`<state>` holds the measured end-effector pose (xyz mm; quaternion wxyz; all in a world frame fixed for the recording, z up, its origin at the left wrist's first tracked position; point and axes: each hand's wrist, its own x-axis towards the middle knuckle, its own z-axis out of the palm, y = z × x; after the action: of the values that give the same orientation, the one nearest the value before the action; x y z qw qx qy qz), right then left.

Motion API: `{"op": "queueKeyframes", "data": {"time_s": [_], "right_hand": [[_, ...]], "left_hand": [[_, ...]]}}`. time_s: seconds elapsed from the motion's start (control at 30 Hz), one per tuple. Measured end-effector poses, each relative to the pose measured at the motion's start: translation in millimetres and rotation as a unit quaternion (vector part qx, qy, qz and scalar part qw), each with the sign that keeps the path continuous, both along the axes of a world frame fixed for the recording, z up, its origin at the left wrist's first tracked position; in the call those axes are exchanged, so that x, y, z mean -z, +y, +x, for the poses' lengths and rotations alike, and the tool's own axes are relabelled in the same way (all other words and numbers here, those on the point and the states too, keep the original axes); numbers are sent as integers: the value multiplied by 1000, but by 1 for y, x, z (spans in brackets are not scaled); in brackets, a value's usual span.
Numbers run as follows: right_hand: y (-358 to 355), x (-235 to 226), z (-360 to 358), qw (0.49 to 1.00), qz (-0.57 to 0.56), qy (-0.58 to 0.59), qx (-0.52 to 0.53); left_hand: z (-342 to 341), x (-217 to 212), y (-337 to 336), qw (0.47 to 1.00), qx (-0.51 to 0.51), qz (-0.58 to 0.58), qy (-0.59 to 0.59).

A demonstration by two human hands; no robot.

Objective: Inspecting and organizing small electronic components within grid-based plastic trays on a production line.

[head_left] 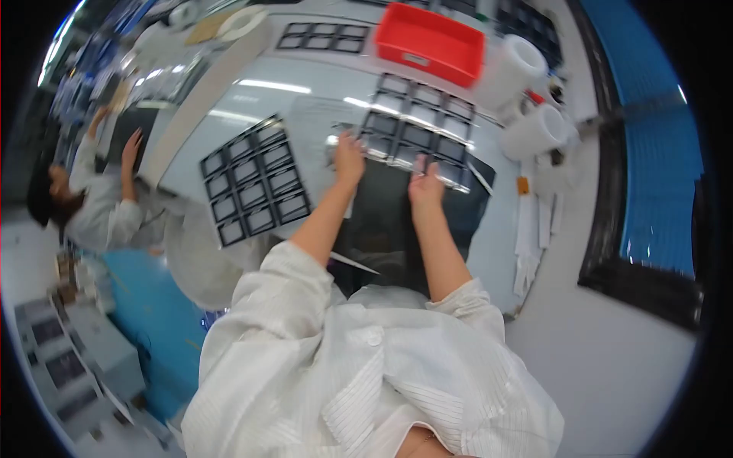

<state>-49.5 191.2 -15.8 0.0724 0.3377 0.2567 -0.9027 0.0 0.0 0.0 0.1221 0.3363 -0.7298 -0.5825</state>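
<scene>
In front of me, a clear sheet with rows of black square frames (pixel 418 136) lies tilted over the far part of a black mat (pixel 374 221). At the sheet's near left corner, my left hand (pixel 350 159) has its fingers closed on the edge. My right hand (pixel 426 187) pinches the near edge further right; blur softens the fingertips of both hands. To the left, a second sheet of black frames (pixel 256 179) rests slanted on the light table (pixel 305 114). A thin white strip (pixel 355 263) lies across the mat's near left side.
Beyond the sheet stands a red bin (pixel 429 46), with another sheet of frames (pixel 322 37) to its left. White rolls (pixel 532 131) stand along the right side. A round pale stool or bin (pixel 210 256) is beside the table. At far left, a co-worker (pixel 107 187) works at a dark panel.
</scene>
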Motion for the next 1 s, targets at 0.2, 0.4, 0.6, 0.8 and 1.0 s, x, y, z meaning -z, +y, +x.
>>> {"op": "queueKeyframes", "data": {"time_s": [0.2, 0.4, 0.6, 0.8, 1.0], "right_hand": [[18, -72, 46, 932, 35, -27, -361], [-48, -95, 120, 691, 280, 308, -592], [-130, -102, 155, 546, 363, 243, -714], [-149, -118, 157, 603, 313, 200, -706], [-125, -123, 131, 696, 213, 294, -619]], "left_hand": [[87, -62, -6, 957, -57, -244, 148], [255, -78, -66, 847, -326, -419, -26], [377, -49, -134, 892, -385, -160, -174], [399, -55, -169, 921, -366, -102, -89], [378, -90, -188, 953, -261, 148, -33]]}}
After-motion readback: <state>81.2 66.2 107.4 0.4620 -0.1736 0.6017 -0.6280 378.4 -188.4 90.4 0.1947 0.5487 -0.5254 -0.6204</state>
